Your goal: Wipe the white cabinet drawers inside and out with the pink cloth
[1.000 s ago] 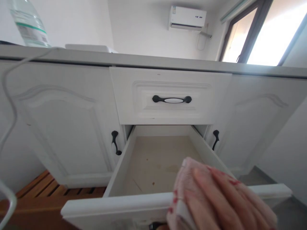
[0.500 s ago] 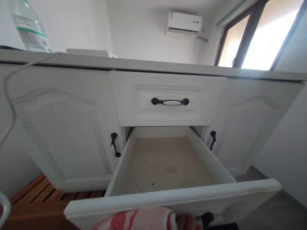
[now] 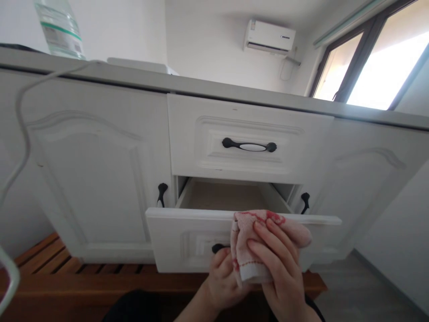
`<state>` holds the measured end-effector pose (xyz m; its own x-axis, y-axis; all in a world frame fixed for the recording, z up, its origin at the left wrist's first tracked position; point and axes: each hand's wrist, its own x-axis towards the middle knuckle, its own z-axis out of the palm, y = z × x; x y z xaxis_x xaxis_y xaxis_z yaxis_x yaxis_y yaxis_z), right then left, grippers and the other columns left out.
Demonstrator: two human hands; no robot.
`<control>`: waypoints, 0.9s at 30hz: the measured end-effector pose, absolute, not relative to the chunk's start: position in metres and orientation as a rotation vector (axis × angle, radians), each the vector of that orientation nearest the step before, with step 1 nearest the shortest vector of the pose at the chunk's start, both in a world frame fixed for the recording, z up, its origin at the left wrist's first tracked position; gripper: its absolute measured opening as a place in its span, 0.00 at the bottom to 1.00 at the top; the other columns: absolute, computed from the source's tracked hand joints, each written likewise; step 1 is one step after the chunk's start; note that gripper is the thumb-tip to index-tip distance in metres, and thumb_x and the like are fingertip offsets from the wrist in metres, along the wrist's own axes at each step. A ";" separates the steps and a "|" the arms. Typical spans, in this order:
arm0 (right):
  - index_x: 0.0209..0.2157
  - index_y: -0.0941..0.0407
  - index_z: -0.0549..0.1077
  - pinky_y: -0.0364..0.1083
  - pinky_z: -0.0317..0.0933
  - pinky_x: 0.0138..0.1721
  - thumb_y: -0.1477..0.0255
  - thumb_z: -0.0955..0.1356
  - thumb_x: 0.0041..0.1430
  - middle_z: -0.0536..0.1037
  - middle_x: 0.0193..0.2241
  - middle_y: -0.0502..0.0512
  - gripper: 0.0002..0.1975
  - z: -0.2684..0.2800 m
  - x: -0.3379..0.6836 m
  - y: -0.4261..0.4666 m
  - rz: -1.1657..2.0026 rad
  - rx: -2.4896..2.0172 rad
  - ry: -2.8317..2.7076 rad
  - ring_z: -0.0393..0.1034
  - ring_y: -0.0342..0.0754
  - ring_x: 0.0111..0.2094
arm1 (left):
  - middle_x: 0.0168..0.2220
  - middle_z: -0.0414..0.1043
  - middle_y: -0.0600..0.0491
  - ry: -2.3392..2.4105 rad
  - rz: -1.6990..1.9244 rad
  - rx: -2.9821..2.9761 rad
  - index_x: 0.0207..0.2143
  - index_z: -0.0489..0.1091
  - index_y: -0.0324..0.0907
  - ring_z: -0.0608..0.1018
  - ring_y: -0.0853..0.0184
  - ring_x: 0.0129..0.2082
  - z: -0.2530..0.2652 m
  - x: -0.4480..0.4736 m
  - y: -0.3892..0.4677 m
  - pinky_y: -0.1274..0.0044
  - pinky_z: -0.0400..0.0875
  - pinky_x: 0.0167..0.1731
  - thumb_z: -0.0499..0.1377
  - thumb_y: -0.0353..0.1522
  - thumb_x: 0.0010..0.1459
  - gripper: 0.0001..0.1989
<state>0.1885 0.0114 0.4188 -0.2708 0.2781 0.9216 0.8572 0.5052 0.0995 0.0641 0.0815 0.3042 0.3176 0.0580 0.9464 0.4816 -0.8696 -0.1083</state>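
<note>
A right hand clasps a folded pink-and-red terry cloth, soft and light to my eye, best held by its bunched folds, against a partly open white panelled drawer; the left hand curls around its black handle.

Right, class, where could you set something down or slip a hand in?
A hand might fit between the upper drawer and the lower drawer's front, left of the pink towel. Bare floor shows between the slatted wood and the right wall. Crowded: the handle, where left hand, right hand and towel bunch together.
</note>
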 end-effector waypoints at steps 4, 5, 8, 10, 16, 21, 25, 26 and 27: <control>0.52 0.56 0.71 0.63 0.53 0.65 0.80 0.65 0.62 0.70 0.60 0.60 0.17 0.415 0.205 0.034 -0.658 -0.927 -1.804 0.60 0.60 0.64 | 0.35 0.77 0.55 -0.319 -1.840 -1.965 0.33 0.72 0.46 0.75 0.68 0.44 0.331 0.071 0.113 0.72 0.66 0.52 0.53 0.28 0.63 0.09; 0.52 0.57 0.71 0.64 0.52 0.65 0.79 0.65 0.62 0.70 0.60 0.61 0.17 0.416 0.210 0.040 -0.655 -0.939 -1.787 0.60 0.61 0.64 | 0.37 0.78 0.55 -0.327 -1.784 -1.968 0.35 0.73 0.45 0.75 0.67 0.46 0.336 0.072 0.120 0.72 0.65 0.52 0.53 0.28 0.62 0.09; 0.52 0.57 0.70 0.66 0.52 0.64 0.78 0.65 0.62 0.71 0.58 0.64 0.17 0.418 0.230 0.057 -0.734 -1.028 -1.734 0.60 0.62 0.63 | 0.45 0.79 0.53 -0.391 -1.579 -2.007 0.45 0.74 0.43 0.74 0.67 0.49 0.345 0.073 0.142 0.72 0.63 0.54 0.57 0.28 0.60 0.12; 0.52 0.56 0.71 0.66 0.52 0.63 0.79 0.64 0.61 0.72 0.57 0.64 0.18 0.417 0.247 0.071 -0.822 -1.117 -1.707 0.60 0.61 0.62 | 0.48 0.78 0.54 -0.452 -1.473 -2.061 0.52 0.72 0.42 0.74 0.68 0.49 0.348 0.074 0.157 0.72 0.62 0.55 0.57 0.28 0.60 0.17; 0.50 0.55 0.71 0.64 0.54 0.60 0.80 0.64 0.57 0.70 0.55 0.63 0.20 0.408 0.283 0.102 -0.984 -1.233 -1.714 0.61 0.62 0.58 | 0.56 0.73 0.53 -0.579 -1.387 -2.117 0.60 0.66 0.44 0.70 0.66 0.56 0.351 0.074 0.174 0.71 0.56 0.63 0.55 0.27 0.61 0.24; 0.52 0.51 0.72 0.58 0.55 0.58 0.81 0.65 0.55 0.72 0.54 0.59 0.23 0.420 0.252 0.120 -0.991 -1.128 -1.906 0.64 0.58 0.54 | 0.52 0.73 0.46 -0.824 -1.632 -2.095 0.56 0.71 0.42 0.70 0.61 0.57 0.284 0.069 0.135 0.69 0.66 0.59 0.56 0.25 0.56 0.24; 0.52 0.49 0.72 0.54 0.55 0.53 0.81 0.64 0.58 0.76 0.52 0.55 0.22 0.437 0.181 0.143 -0.985 -1.011 -2.006 0.65 0.54 0.52 | 0.48 0.78 0.53 -1.004 -1.573 -2.058 0.50 0.76 0.50 0.77 0.65 0.49 0.189 0.062 0.084 0.75 0.72 0.49 0.55 0.27 0.53 0.22; 0.54 0.49 0.71 0.54 0.56 0.52 0.79 0.64 0.60 0.76 0.52 0.54 0.22 0.441 0.161 0.150 -0.988 -0.975 -2.027 0.65 0.53 0.52 | 0.45 0.79 0.54 -1.097 -1.524 -2.030 0.47 0.77 0.53 0.78 0.66 0.46 0.170 0.058 0.069 0.76 0.74 0.46 0.56 0.26 0.53 0.21; 0.55 0.48 0.70 0.53 0.56 0.52 0.77 0.64 0.62 0.76 0.54 0.52 0.21 0.444 0.141 0.157 -0.996 -0.934 -2.050 0.65 0.52 0.53 | 0.44 0.80 0.54 -1.158 -1.391 -2.126 0.45 0.78 0.53 0.79 0.66 0.44 0.156 0.052 0.054 0.76 0.75 0.43 0.58 0.27 0.54 0.18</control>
